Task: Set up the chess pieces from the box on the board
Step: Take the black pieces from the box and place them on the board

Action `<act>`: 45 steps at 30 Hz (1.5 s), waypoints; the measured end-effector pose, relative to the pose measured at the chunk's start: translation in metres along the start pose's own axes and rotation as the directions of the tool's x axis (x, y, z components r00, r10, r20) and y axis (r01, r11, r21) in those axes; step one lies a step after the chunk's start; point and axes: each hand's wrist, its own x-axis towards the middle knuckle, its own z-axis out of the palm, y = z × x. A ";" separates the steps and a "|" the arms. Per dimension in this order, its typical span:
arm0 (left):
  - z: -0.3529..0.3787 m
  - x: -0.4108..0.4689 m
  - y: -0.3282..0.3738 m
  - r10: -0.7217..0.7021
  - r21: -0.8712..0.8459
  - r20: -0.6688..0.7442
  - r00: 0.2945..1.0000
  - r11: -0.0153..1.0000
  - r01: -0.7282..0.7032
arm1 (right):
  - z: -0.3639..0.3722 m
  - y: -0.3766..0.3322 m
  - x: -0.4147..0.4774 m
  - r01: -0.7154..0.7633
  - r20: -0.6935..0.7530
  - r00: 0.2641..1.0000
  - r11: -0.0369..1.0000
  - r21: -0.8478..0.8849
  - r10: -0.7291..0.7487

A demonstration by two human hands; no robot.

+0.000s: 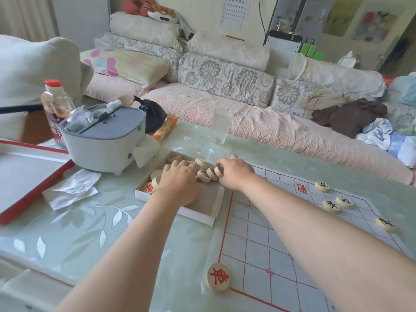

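A shallow white box [198, 213] lies on the table left of the paper chess board [281, 244]. Several round wooden pieces [208, 173] stand on edge in a row inside the box, and others lie flat at its left end. My left hand [180, 179] rests in the box, fingers curled against the left end of that row. My right hand [235, 173] pinches the row's right end. A red-marked piece [218, 276] sits at the board's near left corner. Several black-marked pieces [332, 206] lie at the board's far right.
A grey-lidded white appliance [103, 140] stands behind the box, with crumpled tissue [72, 188] and a red-edged tray [33, 176] to its left. A glass [221, 126] stands at the table's far edge. An oil bottle [56, 102] and a sofa [225, 97] are behind.
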 end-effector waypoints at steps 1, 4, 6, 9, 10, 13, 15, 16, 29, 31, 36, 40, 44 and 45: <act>0.000 0.001 0.001 0.001 -0.006 0.007 1.000 1.000 -0.001 | -0.001 0.001 0.002 0.009 -0.003 1.000 1.000 -0.002 -0.009; 0.000 0.003 0.005 -0.003 -0.021 0.019 1.000 1.000 0.003 | 0.000 0.001 0.004 0.041 -0.035 0.999 0.999 0.009 -0.041; -0.001 0.004 0.007 -0.012 -0.032 0.016 1.000 0.999 0.012 | 0.002 0.001 0.004 0.065 -0.049 0.997 0.998 0.000 -0.065; -0.002 0.004 0.010 -0.017 -0.044 0.016 1.000 0.999 0.018 | 0.006 0.002 0.004 0.066 -0.032 0.997 0.998 0.006 -0.066; -0.002 0.003 0.012 -0.014 -0.047 0.018 1.000 0.999 0.015 | 0.007 0.002 0.005 0.055 -0.023 0.998 0.998 0.015 -0.054; -0.001 0.001 0.011 -0.010 -0.052 0.017 1.000 0.999 0.011 | 0.009 0.001 0.006 0.040 -0.023 0.999 0.998 0.040 -0.039; -0.001 0.001 0.008 -0.015 -0.067 0.034 0.999 0.998 0.017 | 0.011 0.000 0.005 0.043 -0.048 0.998 0.998 0.051 -0.040; -0.001 0.000 0.006 -0.015 -0.078 0.040 0.999 0.997 0.018 | 0.011 -0.001 0.003 0.044 -0.077 0.996 0.998 0.047 -0.040; -0.021 0.007 0.010 -0.153 -0.658 0.130 0.980 0.725 0.201 | -0.008 -0.025 -0.039 0.373 -0.440 0.895 0.662 0.650 -0.072; -0.025 0.005 0.009 -0.176 -0.774 0.123 0.977 0.599 0.206 | -0.010 -0.026 -0.038 0.355 -0.431 0.901 0.652 0.671 -0.047; -0.029 0.000 0.001 -0.265 -0.778 0.070 0.962 0.589 0.219 | -0.003 -0.009 -0.024 0.161 -0.261 0.965 0.807 0.569 -0.008; -0.028 0.002 -0.011 -0.283 -0.730 0.047 0.958 0.645 0.226 | -0.001 -0.003 -0.020 0.033 -0.067 0.998 0.971 0.236 -0.018; -0.027 0.004 -0.012 -0.261 -0.683 0.039 0.965 0.697 0.216 | 0.002 -0.011 -0.013 0.045 -0.029 0.999 0.985 0.168 -0.041; -0.026 0.005 -0.012 -0.251 -0.662 0.041 0.967 0.718 0.215 | 0.004 -0.013 -0.011 0.048 -0.035 0.998 0.985 0.168 -0.043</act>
